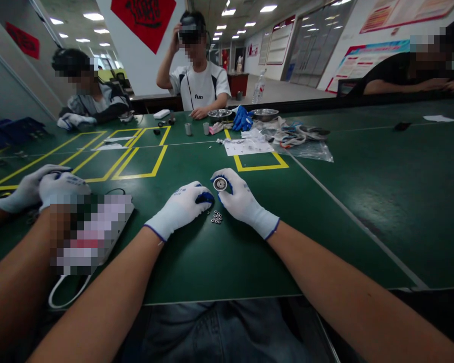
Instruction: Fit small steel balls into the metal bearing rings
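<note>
My right hand (242,199), in a white glove with blue fingertips, holds a round metal part (220,184) with a ringed face between thumb and forefinger. Just left of it, my left hand (185,204), gloved alike, has its fingers curled together near the tabletop; whatever they hold, if anything, is hidden. Several small metal rings (217,217) lie in a cluster on the green table (227,262), below and between both hands. One more small ring sits close to my left fingertips.
At the left, another person's gloved hands (64,189) are beside a pale, blurred object (98,232) with a white strap. Farther back lie white papers (247,146), a blue glove (242,119), metal bowls (265,114) and small cylinders (188,129). Several people sit around the table.
</note>
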### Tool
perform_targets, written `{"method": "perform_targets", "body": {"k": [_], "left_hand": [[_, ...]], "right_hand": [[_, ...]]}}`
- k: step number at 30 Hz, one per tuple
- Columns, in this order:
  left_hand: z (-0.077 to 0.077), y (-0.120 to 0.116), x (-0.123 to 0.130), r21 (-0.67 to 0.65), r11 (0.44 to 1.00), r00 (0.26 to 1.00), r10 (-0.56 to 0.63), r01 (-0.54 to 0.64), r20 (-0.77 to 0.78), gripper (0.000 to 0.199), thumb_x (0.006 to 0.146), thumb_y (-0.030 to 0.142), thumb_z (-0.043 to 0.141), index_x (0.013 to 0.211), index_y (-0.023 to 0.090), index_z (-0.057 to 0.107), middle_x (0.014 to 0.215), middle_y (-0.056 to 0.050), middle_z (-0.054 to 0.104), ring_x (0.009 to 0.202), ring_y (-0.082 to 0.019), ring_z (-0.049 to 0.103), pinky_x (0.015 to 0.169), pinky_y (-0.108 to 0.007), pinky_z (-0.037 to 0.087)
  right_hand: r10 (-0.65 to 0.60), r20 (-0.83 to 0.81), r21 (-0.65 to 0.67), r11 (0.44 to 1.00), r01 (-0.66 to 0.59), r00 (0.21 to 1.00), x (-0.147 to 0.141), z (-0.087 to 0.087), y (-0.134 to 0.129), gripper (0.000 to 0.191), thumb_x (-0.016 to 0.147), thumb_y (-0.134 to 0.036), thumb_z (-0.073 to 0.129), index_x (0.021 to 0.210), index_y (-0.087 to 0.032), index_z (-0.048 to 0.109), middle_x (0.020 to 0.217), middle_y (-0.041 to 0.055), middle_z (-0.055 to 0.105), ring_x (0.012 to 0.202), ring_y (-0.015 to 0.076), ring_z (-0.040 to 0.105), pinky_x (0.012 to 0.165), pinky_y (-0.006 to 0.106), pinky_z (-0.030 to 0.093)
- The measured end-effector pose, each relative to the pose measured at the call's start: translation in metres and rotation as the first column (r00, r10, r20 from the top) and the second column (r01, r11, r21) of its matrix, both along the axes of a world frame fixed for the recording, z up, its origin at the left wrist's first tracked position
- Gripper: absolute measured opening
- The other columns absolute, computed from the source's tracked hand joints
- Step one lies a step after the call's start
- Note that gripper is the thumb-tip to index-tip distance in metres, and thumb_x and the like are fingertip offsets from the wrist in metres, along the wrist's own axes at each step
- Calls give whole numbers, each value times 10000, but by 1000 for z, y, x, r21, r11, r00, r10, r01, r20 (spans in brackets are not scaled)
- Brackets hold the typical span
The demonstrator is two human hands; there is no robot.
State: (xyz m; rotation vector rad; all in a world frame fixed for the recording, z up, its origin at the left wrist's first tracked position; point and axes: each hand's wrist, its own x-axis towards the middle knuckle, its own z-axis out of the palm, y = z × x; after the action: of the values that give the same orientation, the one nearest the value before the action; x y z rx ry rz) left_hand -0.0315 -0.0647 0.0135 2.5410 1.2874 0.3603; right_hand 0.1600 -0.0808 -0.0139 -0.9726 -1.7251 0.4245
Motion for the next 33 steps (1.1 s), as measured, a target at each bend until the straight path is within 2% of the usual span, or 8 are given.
{"method": "perform_targets", "body": {"k": [4,8,12,14,18,20,26,33], "left_hand": [[5,0,-2,-40,994,966,109,-102,232,141,902,257,659,1010,213,738,1053,-80,772,1015,-284,712,981,-467,548],[11,-5,-2,-111,990,795,134,-84,591,213,856,258,678,1041,186,757,1069,-85,798,1017,-260,730,1006,-445,562],[14,-11,2,-151,988,679,119,-12,724,292,814,271,733,1084,167,771,1103,-95,806,1030,-260,740,1018,-440,574],[15,-16,4,-123,992,703,94,-10,705,297,830,266,734,1111,178,770,1093,-84,801,1020,-257,738,1014,-446,577],[17,-24,8,75,995,838,14,-65,545,177,869,243,719,1024,222,802,1070,-59,741,998,-243,707,973,-433,580],[17,-25,10,136,984,860,28,-112,509,132,852,246,749,970,220,802,1073,-56,693,978,-236,689,919,-413,588],[16,-26,13,3,987,841,135,-161,524,118,833,284,785,876,182,744,967,-29,651,889,-212,668,840,-384,574],[21,-28,13,-17,988,864,143,-154,482,115,841,305,753,827,192,738,957,-28,641,877,-208,649,823,-378,556]], "right_hand": [[-9,28,-25,1000,10,1000,2,-2,-1,301,745,-80,519,994,-224,607,1013,67,665,1015,261,650,962,420,525],[-2,49,-79,997,6,999,1,-6,0,288,730,-85,521,969,-233,581,984,52,647,972,247,636,922,396,526],[18,68,-84,996,-13,998,0,-7,0,261,736,-97,530,957,-233,559,985,52,635,961,245,627,902,389,519],[28,76,-91,996,-22,997,-1,-6,-2,252,748,-94,531,957,-233,557,985,52,637,961,242,626,894,383,514],[85,87,-137,988,-72,993,-2,-3,-5,142,829,-158,573,952,-227,562,970,49,646,932,232,629,849,366,510],[104,91,-143,986,-91,990,-3,-1,-7,105,851,-194,605,945,-223,569,964,47,653,919,228,633,834,361,509],[96,108,-120,989,-83,989,-4,-1,-8,177,816,-139,635,983,-198,626,995,56,698,916,222,663,831,358,524],[65,121,-117,992,-51,990,-4,-1,-8,260,779,-65,636,1007,-187,668,1009,57,736,935,220,686,885,377,543]]}}
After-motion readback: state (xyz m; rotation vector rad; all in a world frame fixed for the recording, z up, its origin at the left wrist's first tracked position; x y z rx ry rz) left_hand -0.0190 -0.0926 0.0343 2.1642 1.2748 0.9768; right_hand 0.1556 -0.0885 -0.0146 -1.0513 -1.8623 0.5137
